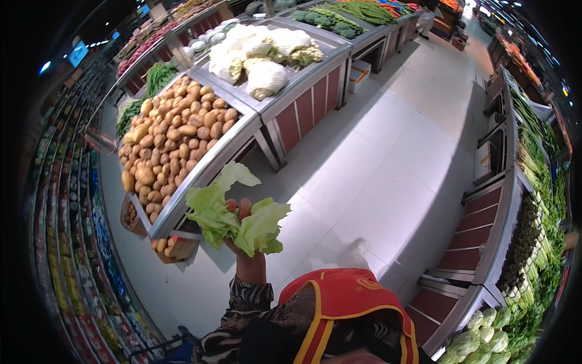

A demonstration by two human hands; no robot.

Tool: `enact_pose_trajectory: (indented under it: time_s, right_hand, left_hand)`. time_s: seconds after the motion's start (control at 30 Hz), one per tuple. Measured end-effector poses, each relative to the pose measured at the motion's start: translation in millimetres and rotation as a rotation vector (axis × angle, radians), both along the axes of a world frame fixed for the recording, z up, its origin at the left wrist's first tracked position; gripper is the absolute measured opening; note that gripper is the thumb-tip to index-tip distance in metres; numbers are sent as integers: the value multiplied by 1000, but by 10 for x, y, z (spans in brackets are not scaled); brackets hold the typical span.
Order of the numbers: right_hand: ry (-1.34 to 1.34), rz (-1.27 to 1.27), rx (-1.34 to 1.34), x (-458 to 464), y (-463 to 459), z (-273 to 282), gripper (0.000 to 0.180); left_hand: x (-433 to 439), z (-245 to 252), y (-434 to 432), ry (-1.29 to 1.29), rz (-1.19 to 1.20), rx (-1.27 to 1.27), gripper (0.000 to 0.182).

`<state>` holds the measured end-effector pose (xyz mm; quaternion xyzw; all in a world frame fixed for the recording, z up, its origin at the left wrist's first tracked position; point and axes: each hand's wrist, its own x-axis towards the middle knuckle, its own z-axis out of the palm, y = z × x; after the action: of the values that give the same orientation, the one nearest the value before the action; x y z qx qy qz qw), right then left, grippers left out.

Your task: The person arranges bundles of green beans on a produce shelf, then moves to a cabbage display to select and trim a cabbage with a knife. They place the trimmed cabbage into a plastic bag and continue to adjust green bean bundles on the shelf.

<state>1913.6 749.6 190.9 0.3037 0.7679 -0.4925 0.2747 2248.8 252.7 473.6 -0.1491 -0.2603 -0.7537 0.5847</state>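
My left hand (245, 243) is raised in front of me, its fingers closed around loose green lettuce leaves (261, 223). Two fingertips show between the leaves; much of the palm is hidden by them. Just beyond the leaves is the metal edge of a stand heaped with potatoes (177, 132). The leaves overlap that edge in the picture, and I cannot tell whether they touch it. My right hand is out of view. A red apron (336, 291) with yellow trim covers my front, over a patterned sleeve (248, 300).
Cauliflowers (266, 79) in white netting fill the adjoining stand. Boxes of potatoes (175, 248) sit low beside the potato stand. To my right runs a counter (495, 255) with cabbages (482, 334) and leafy greens. Packed shelves (72, 255) line the left. A person (425, 22) stands far up the aisle.
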Motion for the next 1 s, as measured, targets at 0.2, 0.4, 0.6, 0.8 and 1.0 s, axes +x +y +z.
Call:
enact_pose_trajectory:
  time_s: [0.2, 0.4, 0.6, 0.8, 1.0]
  right_hand:
    - [116, -352, 154, -663, -53, -539, 36]
    - [-55, -315, -96, -2237, -1630, -808, 41]
    - [147, 671, -334, -3548, -4566, -44, 28]
    - [485, 1225, -229, -3704, -6140, 548, 37]
    - [22, 962, 3, -4396, -5513, -111, 36]
  left_hand:
    - [-852, -27, -784, 8, -122, 6, 41]
    - [-1960, 236, -1491, 88, -162, -84, 47]
    - [-2659, 42, -1451, -202, 0, 123, 45]
    - [-3198, 57, -2078, -1936, 804, -62, 45]
    - [-4266, -229, -3363, -1249, 472, 15, 40]
